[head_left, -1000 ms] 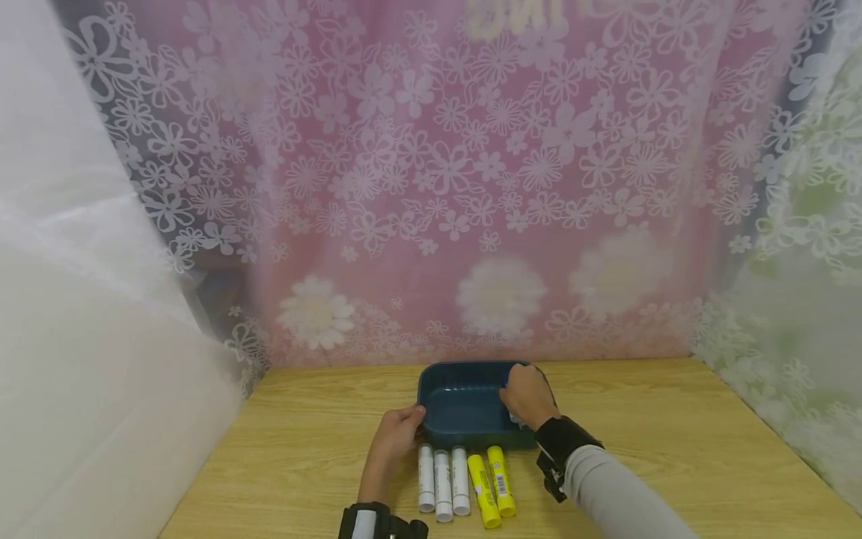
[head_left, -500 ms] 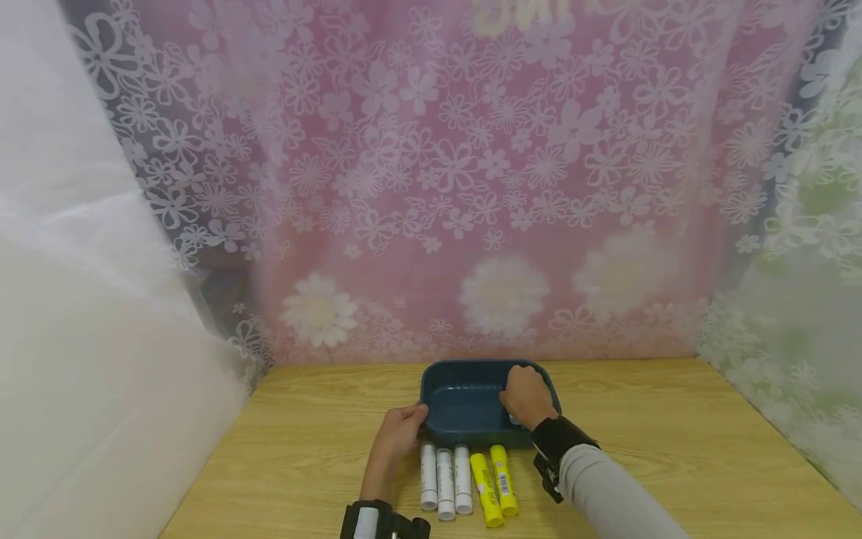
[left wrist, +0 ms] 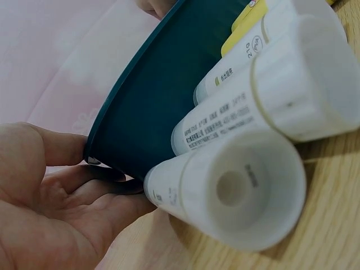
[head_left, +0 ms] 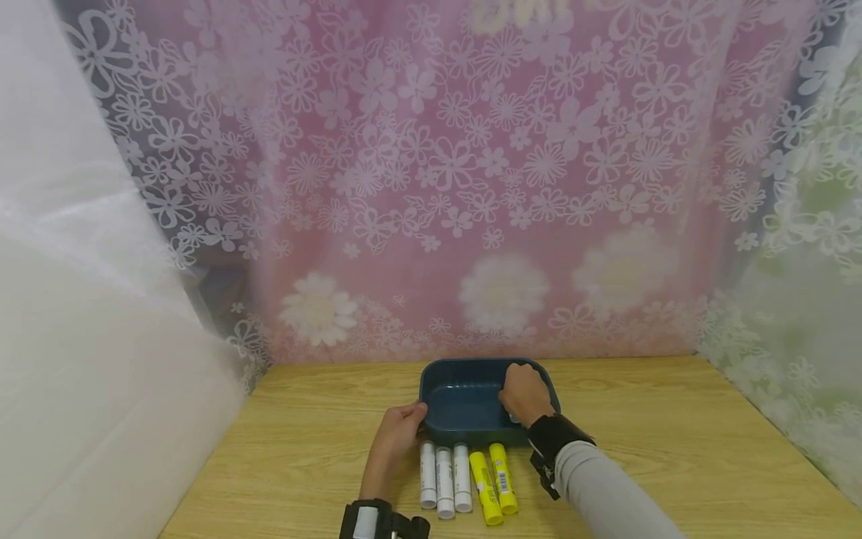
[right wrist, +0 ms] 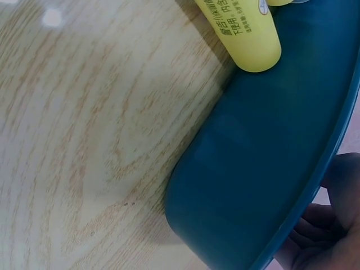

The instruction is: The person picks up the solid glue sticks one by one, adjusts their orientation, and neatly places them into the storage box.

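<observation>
A deep teal rectangular tray [head_left: 465,438] stands on the table with its long side facing me. My left hand [head_left: 399,438] grips its left end, thumb at the rim and fingers underneath, as the left wrist view shows. Inside the tray's right part is my right hand [head_left: 527,393], knuckles up and fingers curled. A bit of something pale [head_left: 515,418] shows beneath that hand; the rest is hidden, and I cannot tell what it is. In the right wrist view the right hand [right wrist: 337,225] appears beyond the tray's wall.
Three white glue sticks [head_left: 444,483] and two yellow glue sticks [head_left: 486,488] lie in a row against the tray's near side. The wooden table [head_left: 303,449] runs back to a pink flowered curtain [head_left: 404,187], with pale sheets on both sides.
The right hand stays in the tray's right part, with only slight movement. A blue bit beside its fingers a second ago is now out of sight. The left hand keeps its grip.
</observation>
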A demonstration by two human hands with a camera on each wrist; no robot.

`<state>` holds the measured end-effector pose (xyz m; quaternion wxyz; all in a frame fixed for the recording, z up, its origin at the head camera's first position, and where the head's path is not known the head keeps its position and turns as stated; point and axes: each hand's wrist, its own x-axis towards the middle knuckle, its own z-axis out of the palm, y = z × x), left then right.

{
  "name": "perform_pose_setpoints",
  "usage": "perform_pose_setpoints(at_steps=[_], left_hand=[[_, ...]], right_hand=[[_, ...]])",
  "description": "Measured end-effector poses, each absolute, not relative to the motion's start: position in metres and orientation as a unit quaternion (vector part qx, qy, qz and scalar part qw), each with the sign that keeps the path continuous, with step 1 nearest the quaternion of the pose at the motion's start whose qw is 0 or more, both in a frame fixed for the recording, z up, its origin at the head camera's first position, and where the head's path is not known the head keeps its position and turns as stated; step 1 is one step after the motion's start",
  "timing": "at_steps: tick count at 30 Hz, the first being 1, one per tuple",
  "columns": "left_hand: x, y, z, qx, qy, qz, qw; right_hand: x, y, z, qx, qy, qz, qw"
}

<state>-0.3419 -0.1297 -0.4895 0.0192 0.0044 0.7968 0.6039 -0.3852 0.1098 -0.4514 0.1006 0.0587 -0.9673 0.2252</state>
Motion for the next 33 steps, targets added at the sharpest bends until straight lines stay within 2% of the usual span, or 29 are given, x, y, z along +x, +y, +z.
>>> perform_pose_setpoints(at_steps=[33], left_hand=[[-0.342,-0.128,-0.489,0.01,0.799,0.602,0.009]], right_hand=[[-0.391,0.111,-0.46,0.031,-0.972,0.216,0.082]])
